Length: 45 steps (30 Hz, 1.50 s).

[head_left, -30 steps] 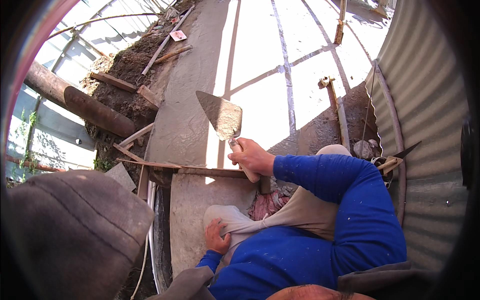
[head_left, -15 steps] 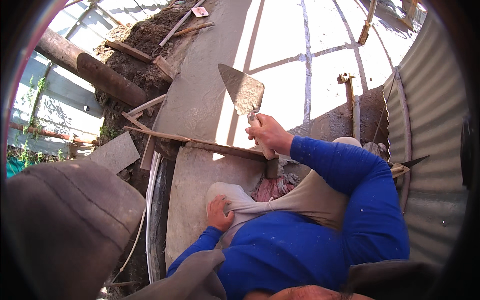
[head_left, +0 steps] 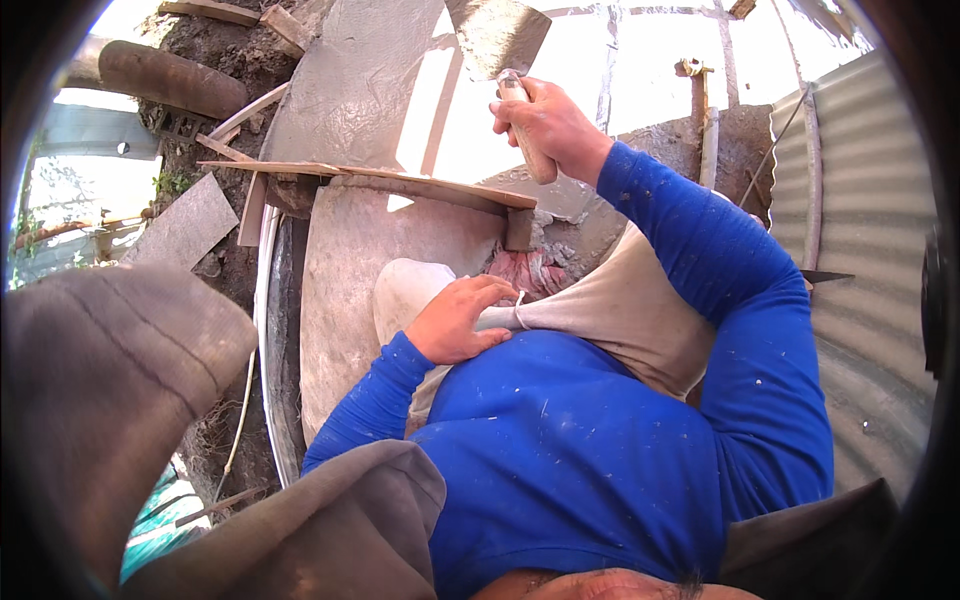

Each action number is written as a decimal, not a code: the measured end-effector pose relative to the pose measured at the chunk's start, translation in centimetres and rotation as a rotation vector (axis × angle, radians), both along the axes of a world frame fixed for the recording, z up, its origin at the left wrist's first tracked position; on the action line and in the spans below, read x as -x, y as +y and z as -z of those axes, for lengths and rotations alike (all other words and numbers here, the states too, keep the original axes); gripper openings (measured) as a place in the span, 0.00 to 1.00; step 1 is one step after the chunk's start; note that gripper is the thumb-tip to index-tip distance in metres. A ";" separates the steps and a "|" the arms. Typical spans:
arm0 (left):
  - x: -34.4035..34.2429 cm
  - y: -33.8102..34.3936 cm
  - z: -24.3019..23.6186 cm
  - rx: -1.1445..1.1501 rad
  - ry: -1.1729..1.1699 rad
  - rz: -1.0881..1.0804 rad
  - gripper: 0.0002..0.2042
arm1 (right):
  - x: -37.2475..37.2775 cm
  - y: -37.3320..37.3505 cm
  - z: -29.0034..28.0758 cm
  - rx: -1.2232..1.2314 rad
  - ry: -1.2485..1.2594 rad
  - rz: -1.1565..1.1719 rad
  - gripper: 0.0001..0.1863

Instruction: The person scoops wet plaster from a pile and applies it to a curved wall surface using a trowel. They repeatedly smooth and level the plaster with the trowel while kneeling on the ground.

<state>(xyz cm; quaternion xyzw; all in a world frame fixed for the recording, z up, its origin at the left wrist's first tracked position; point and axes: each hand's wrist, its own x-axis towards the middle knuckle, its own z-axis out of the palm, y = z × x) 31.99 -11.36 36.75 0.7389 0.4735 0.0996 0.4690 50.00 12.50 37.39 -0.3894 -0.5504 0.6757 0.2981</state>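
My right hand [head_left: 560, 125] is wrapped round the wooden handle of a pointing trowel [head_left: 498, 38]. The blade, smeared with grey mortar, points away from me above the far slab, and its tip runs out of the picture. Whether it touches the surface I cannot tell. Below it spreads smooth wet concrete [head_left: 355, 95], partly in glaring sun. My left hand [head_left: 462, 320] lies on the light trousers [head_left: 640, 310] at my lap, next to the white drawstring, fingers stretched out and holding nothing.
A thin wooden board [head_left: 420, 186] edges the wet concrete in front of a paler slab [head_left: 345, 240]. Pink crumpled sacking [head_left: 525, 272] lies near my lap. Corrugated metal sheeting [head_left: 860, 200] stands at right. Left are a rusty pipe [head_left: 170, 78], a flat grey panel [head_left: 187, 225] and soil.
My left hand has moved from the knee up to my lap beside the drawstring. The view has shifted, so the trowel and slab sit higher in the picture. My right hand keeps its hold.
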 end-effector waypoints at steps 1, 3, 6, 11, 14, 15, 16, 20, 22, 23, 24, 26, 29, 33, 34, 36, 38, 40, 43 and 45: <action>-0.1 0.5 -0.8 -0.021 -0.025 0.023 0.27 | 0.1 0.0 0.0 0.005 -0.005 -0.013 0.14; -0.4 1.4 -2.4 -0.028 -0.086 0.078 0.29 | 0.3 -0.1 0.3 0.003 -0.011 -0.035 0.14; -1.7 2.7 -5.3 0.022 -0.234 0.212 0.34 | -0.2 0.1 0.5 -0.010 -0.017 -0.042 0.14; -4.4 4.0 -9.1 0.121 -0.587 0.514 0.44 | 0.1 0.1 0.5 -0.020 -0.005 -0.057 0.16; -5.9 4.4 -9.1 0.162 -0.714 0.591 0.49 | -0.1 0.1 0.5 -0.087 -0.014 -0.095 0.16; -6.3 4.4 -8.8 0.180 -0.759 0.631 0.55 | 0.1 0.0 0.4 -0.064 -0.014 -0.075 0.16; -6.9 4.3 -8.9 0.199 -0.821 0.657 0.56 | 0.2 -0.1 0.2 -0.042 -0.015 -0.056 0.17; -8.6 4.5 -10.7 0.268 -0.964 0.752 0.55 | 0.5 -0.2 0.5 -0.030 -0.030 -0.066 0.16; -9.0 5.2 -10.9 0.259 -0.959 0.774 0.51 | 0.4 -0.3 0.5 -0.013 -0.037 -0.056 0.16; -8.9 5.4 -10.7 0.265 -0.931 0.770 0.50 | 0.4 -0.3 0.5 -0.004 -0.039 -0.052 0.16; -8.9 5.5 -10.5 0.274 -0.901 0.767 0.49 | 0.4 -0.3 0.6 -0.018 -0.028 -0.058 0.16; -8.7 5.5 -10.1 0.293 -0.844 0.762 0.47 | 0.4 -0.3 0.7 -0.044 -0.005 -0.069 0.16; -8.0 5.2 -8.7 0.320 -0.755 0.747 0.46 | 0.5 -0.7 0.3 -0.047 -0.041 -0.058 0.16; -7.2 4.7 -7.6 0.324 -0.757 0.740 0.47 | 0.6 -1.1 0.3 -0.030 -0.030 -0.068 0.16; -7.2 4.6 -7.5 0.323 -0.797 0.743 0.48 | 0.5 -1.1 0.2 -0.030 -0.040 -0.071 0.17; -7.4 4.3 -8.3 0.320 -0.898 0.756 0.50 | 0.6 -1.2 0.3 -0.041 -0.053 -0.074 0.17; -7.8 3.9 -9.2 0.303 -0.944 0.756 0.53 | 0.7 -1.1 0.6 -0.062 -0.060 -0.074 0.17; -8.3 3.5 -9.8 0.270 -0.944 0.757 0.56 | 0.6 -1.1 0.3 -0.058 -0.064 -0.070 0.17; -8.4 3.4 -10.0 0.274 -0.924 0.748 0.55 | 0.7 -1.3 0.3 -0.058 -0.048 -0.060 0.19; -8.2 3.5 -9.8 0.293 -0.894 0.741 0.54 | 0.7 -1.4 0.2 -0.064 -0.037 -0.057 0.19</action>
